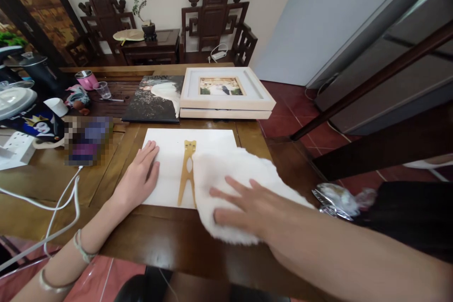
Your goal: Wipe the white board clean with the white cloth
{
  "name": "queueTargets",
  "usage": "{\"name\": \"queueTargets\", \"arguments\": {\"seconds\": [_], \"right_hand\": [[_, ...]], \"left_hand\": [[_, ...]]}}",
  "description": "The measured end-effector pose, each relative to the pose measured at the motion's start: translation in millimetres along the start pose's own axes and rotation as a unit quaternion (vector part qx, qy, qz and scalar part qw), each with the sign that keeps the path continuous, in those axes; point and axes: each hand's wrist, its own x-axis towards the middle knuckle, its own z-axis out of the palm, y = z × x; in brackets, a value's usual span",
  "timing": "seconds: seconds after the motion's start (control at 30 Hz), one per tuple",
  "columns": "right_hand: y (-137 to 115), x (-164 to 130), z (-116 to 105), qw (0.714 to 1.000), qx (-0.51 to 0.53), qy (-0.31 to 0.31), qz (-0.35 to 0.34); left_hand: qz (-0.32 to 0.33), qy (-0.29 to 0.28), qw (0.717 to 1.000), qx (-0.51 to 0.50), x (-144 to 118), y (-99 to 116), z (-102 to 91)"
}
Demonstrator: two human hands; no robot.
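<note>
A white board (166, 174) lies flat on the wooden table, with a gold, fork-shaped stand leg (186, 170) attached down its middle. My left hand (139, 174) rests on the board's left edge, fingers stretched out. A fluffy white cloth (247, 165) covers the board's right part and spills over the table's front. Spread flat on top of it, my right hand (244, 203) presses the cloth down, its fingers apart. The board's right side is hidden beneath the cloth.
Behind the board are a dark photo panel (152, 99) and a white framed picture (226, 87). On the left stand a phone (88, 141) with a white cable, a power strip (17, 148), a pink mug (86, 80) and a clear cup (103, 90). A plastic bag (336, 198) lies at right.
</note>
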Motion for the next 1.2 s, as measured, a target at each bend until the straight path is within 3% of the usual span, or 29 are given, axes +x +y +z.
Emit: {"name": "queueTargets", "arguments": {"seconds": [0.1, 0.23, 0.43, 0.57, 0.73, 0.83, 0.93, 1.07, 1.2], "right_hand": [[-15, -8, 13, 0.999, 0.006, -0.022, -0.025], [-9, -4, -1, 1.000, -0.007, 0.013, 0.012], [23, 47, -32, 0.987, -0.045, 0.105, 0.109], [16, 80, -30, 0.977, -0.108, 0.117, 0.140], [-28, 70, -3, 0.983, -0.148, 0.096, 0.052], [-52, 49, 14, 0.987, -0.103, 0.118, -0.029], [-59, 36, 18, 0.988, -0.053, 0.105, -0.097], [-40, 50, 2, 0.994, -0.036, 0.069, -0.081], [2, 82, -26, 0.993, -0.031, 0.105, -0.035]], "left_hand": [[0.001, 0.003, 1.000, 0.003, 0, 0, 0.8], [0.002, 0.002, 1.000, 0.005, -1, 0, 0.5], [-0.006, 0.001, 1.000, -0.006, -1, 0, -1.4], [-0.007, 0.000, 1.000, -0.008, -1, -1, -1.6], [-0.002, 0.001, 1.000, -0.007, -2, -2, -1.1], [-0.003, -0.004, 1.000, -0.004, -2, -3, -0.6], [0.000, -0.002, 1.000, -0.001, -2, -4, 0.2], [-0.003, -0.004, 1.000, 0.002, -2, -4, 0.6], [-0.004, -0.009, 1.000, -0.004, -2, -3, -0.8]]}}
